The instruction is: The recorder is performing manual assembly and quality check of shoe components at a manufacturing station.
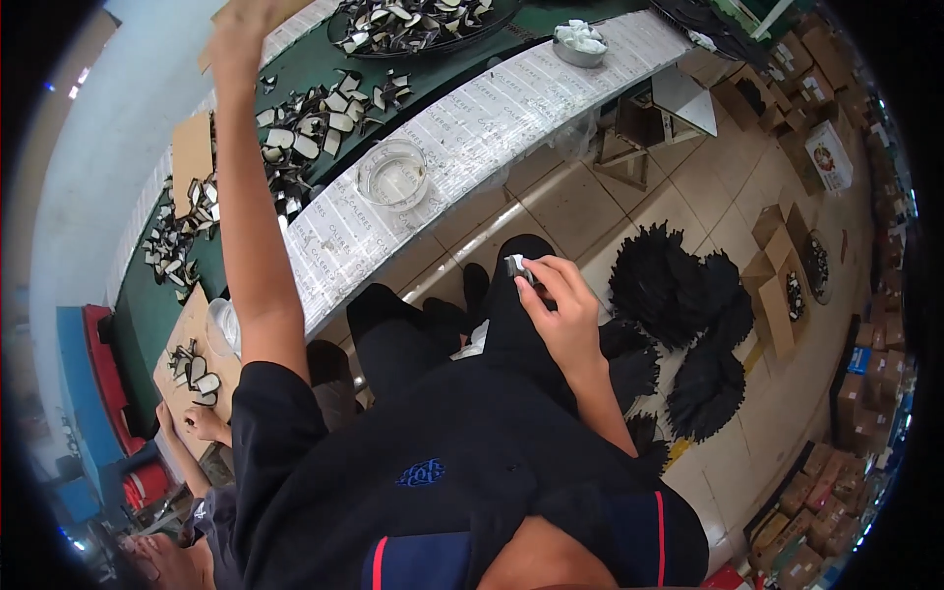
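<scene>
Pinching a small silver-and-white piece in the right hand, over the right leg; thumb and fingers are closed on it. Left arm stretches over the bench to the far left. Left hand is blurred and at the edge of view, so can't tell whether its fingers are open or closed on anything.

Step in hand, my read: the right hand holds the piece while the left reaches across. Next move probably calls for keeping that pinch firm and getting the left arm clear of the loose pile beside it.

Surface: green bench top, pale printed strip along its near edge. Black-and-cream pieces lie loose at left; more are heaped in a dark tray on the far side. Clear round dish sits on the strip, metal bowl farther right (white contents, too small to identify).

Room: tiled floor, black fringed bundles at right, cardboard boxes beyond. At near left, a co-worker's hand is by a tan board with more pieces.
</scene>
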The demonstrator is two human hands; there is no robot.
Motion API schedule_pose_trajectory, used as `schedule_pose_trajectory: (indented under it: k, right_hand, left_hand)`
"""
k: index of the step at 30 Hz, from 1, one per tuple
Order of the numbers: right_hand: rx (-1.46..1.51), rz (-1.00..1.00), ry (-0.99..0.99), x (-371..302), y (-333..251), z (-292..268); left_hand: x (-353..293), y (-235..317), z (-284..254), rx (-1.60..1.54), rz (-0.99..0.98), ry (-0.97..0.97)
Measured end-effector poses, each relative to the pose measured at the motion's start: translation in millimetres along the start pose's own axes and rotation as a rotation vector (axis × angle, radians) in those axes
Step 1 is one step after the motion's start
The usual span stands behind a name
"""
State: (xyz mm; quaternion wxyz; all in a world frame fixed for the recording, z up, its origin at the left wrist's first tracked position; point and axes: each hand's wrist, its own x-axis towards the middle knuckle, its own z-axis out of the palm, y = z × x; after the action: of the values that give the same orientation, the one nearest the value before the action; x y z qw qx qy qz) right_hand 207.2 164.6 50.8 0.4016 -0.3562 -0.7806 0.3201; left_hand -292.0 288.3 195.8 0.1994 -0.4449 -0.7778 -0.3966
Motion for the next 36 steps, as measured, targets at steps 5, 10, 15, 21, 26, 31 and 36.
schedule_pose_trajectory:
  k: [5, 10, 15, 21, 26, 31, 36]
  right_hand:
    - [0.035, 0.002, 0.027, -3.2, 9.4, -0.8]
    - [0.012, 0.008, 0.003, -1.3, 10.2, -8.3]
    - [0.033, 0.027, 0.013, 0.1, 6.2, -5.6]
    - [0.078, 0.037, -0.010, 5.9, 2.9, 10.2]
    - [0.104, 0.082, -0.063, 9.4, 11.4, 19.2]
    - [0.136, 0.063, -0.155, 17.6, 5.2, 37.9]
    - [0.125, 0.028, -0.172, 16.8, -3.2, 46.0]
  left_hand:
    - [-105.1, -131.0, 91.8, 0.111, 0.128, -0.502]
    - [-173.5, -155.6, 130.5, 0.078, 0.088, -0.392]
    - [-170.9, -151.5, 143.7, 0.187, -0.062, -0.419]
    - [-193.1, -137.2, 94.3, -0.115, -0.110, 0.062]
    - [-266.6, -74.8, 17.4, -0.049, -0.034, 0.065]
    - [-364.4, -30.1, -34.9, 0.359, -0.031, -0.218]
    - [-398.8, -20.8, -35.9, 0.194, -0.112, -0.240]
